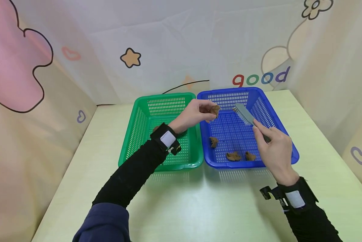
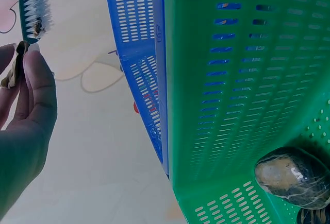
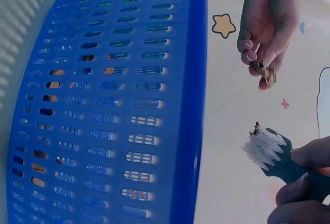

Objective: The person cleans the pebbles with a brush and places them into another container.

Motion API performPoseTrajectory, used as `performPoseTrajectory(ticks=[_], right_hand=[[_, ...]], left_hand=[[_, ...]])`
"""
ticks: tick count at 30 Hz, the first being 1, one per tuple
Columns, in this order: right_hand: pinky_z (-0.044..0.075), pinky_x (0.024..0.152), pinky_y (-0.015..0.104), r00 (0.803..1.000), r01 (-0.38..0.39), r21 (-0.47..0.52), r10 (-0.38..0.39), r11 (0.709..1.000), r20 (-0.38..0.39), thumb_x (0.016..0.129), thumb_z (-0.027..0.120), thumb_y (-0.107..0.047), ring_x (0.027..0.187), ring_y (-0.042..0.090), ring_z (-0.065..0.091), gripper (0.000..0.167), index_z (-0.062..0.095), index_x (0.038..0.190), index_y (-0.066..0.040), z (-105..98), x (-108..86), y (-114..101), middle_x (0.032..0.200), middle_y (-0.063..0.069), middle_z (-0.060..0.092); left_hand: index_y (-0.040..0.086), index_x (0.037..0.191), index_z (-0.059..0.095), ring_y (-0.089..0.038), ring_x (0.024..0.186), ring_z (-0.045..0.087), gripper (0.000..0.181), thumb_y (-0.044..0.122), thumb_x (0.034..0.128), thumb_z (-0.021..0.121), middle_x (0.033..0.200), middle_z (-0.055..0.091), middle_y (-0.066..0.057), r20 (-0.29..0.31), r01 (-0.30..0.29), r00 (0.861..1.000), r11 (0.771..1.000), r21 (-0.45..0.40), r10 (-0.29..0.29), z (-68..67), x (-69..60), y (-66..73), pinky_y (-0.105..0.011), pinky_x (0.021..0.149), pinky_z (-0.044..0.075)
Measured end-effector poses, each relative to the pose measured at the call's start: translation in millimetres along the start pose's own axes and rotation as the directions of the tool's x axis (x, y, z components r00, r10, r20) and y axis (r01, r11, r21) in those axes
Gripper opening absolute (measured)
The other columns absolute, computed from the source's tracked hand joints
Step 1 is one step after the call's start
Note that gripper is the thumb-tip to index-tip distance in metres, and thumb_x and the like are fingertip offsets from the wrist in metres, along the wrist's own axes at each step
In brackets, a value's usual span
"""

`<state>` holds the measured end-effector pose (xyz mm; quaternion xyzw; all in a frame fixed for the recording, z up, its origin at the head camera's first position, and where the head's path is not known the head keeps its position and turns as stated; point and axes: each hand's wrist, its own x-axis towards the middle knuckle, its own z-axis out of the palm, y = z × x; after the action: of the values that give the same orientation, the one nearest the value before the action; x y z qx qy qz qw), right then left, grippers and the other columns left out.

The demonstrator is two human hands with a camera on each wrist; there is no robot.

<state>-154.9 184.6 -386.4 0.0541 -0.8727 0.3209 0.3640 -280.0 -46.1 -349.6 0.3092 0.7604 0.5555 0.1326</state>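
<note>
Over the near side of the blue basket (image 1: 229,124), my left hand (image 1: 192,113) pinches a small, brown, irregular piece (image 1: 215,111) between thumb and fingertips. My right hand (image 1: 274,148) grips the handle of a grey-green brush (image 1: 244,113). White bristles show on the brush (image 3: 265,149) in the right wrist view, with dark crumbs stuck at their end. The bristles are apart from the brown piece (image 3: 266,73) there. Several more brown pieces lie in the blue basket, one (image 1: 233,156) near its front wall. What kind of thing they are cannot be told.
A green basket (image 1: 161,167) stands left of the blue one, rims side by side. Inside it, a dark, glossy, rounded object (image 2: 294,177) shows in the left wrist view. Both baskets stand on a pale table (image 1: 181,208) before a printed curtain (image 1: 175,50).
</note>
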Motion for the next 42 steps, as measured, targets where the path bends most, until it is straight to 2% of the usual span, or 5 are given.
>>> performPoseTrajectory(ticks=[10, 17, 26, 35, 42], right_hand=[[0.019, 0.045, 0.019, 1.000, -0.014, 0.005, 0.014, 1.000, -0.005, 0.092, 0.064, -0.012, 0.049, 0.003, 0.026, 0.028, 0.068, 0.119, -0.006, -5.7, 0.2, 5.2, 0.054, 0.004, 0.035], [0.019, 0.044, 0.019, 1.000, -0.028, 0.023, 0.028, 0.999, 0.001, 0.093, 0.063, -0.011, 0.049, 0.004, 0.026, 0.028, 0.068, 0.120, -0.005, -6.0, -0.4, 6.2, 0.056, 0.004, 0.035], [0.019, 0.045, 0.018, 1.000, -0.016, 0.033, 0.016, 0.999, 0.002, 0.093, 0.063, -0.010, 0.050, 0.003, 0.027, 0.028, 0.068, 0.120, -0.004, -4.1, -0.9, 7.7, 0.056, 0.003, 0.035], [0.020, 0.045, 0.018, 1.000, -0.006, 0.031, 0.006, 0.999, 0.011, 0.092, 0.064, -0.010, 0.049, 0.004, 0.026, 0.027, 0.068, 0.119, -0.005, -2.6, -1.5, 7.7, 0.053, 0.003, 0.034], [0.019, 0.045, 0.019, 1.000, -0.014, 0.032, 0.013, 0.999, 0.025, 0.092, 0.064, -0.010, 0.050, 0.005, 0.026, 0.028, 0.068, 0.120, -0.005, -1.3, -2.4, 6.7, 0.055, 0.002, 0.033]], left_hand=[[0.001, 0.122, 0.063, -0.018, 0.084, 0.064, 0.038, 0.005, 0.0858, 0.071, 0.101, 0.066, -0.015, -0.027, 0.011, 1.000, 0.999, 0.033, -0.010, 2.8, 7.3, 1.1, -0.027, 0.075, 0.056], [0.003, 0.111, 0.068, -0.016, 0.075, 0.061, 0.026, 0.013, 0.0875, 0.071, 0.090, 0.067, -0.009, -0.053, -0.004, 0.999, 0.996, 0.090, 0.008, 5.3, 7.9, 1.6, -0.034, 0.072, 0.055], [-0.005, 0.096, 0.071, -0.033, 0.071, 0.060, 0.024, 0.016, 0.0954, 0.060, 0.077, 0.064, -0.018, -0.085, -0.079, 0.993, 0.995, 0.058, 0.084, 4.6, 8.8, 0.6, -0.027, 0.057, 0.050], [0.002, 0.114, 0.069, -0.015, 0.065, 0.060, 0.024, 0.013, 0.0969, 0.057, 0.085, 0.067, -0.016, -0.120, -0.075, 0.990, 0.997, 0.036, 0.079, 3.6, 7.9, 0.5, -0.029, 0.060, 0.052], [-0.002, 0.098, 0.070, -0.017, 0.063, 0.060, 0.021, 0.015, 0.0964, 0.058, 0.080, 0.066, -0.018, -0.160, -0.069, 0.985, 0.997, 0.019, 0.072, 5.2, 6.9, -2.0, -0.035, 0.059, 0.053]])
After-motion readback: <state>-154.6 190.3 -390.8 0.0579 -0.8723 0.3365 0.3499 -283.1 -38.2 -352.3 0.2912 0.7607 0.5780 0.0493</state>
